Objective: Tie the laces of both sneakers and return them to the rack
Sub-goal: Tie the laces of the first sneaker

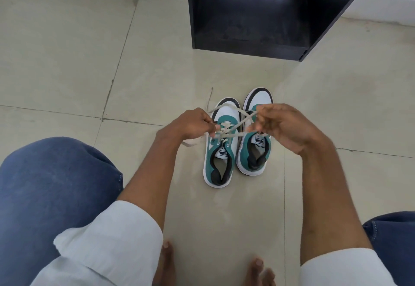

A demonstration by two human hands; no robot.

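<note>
Two white, green and black sneakers stand side by side on the floor, toes pointing away from me. Over the left sneaker (221, 151) its cream laces (226, 126) are pulled up and crossed. My left hand (190, 126) pinches one lace strand at the shoe's left side. My right hand (285, 126) grips the other strand and hovers over the tongue of the right sneaker (256, 151), hiding that shoe's lacing. A loose lace end trails left on the tile.
A black shoe rack (251, 16) with an open lower shelf stands on the floor beyond the sneakers. The floor (89, 61) is pale tile. My knees in blue jeans fill the lower corners, and my bare toes show at the bottom edge.
</note>
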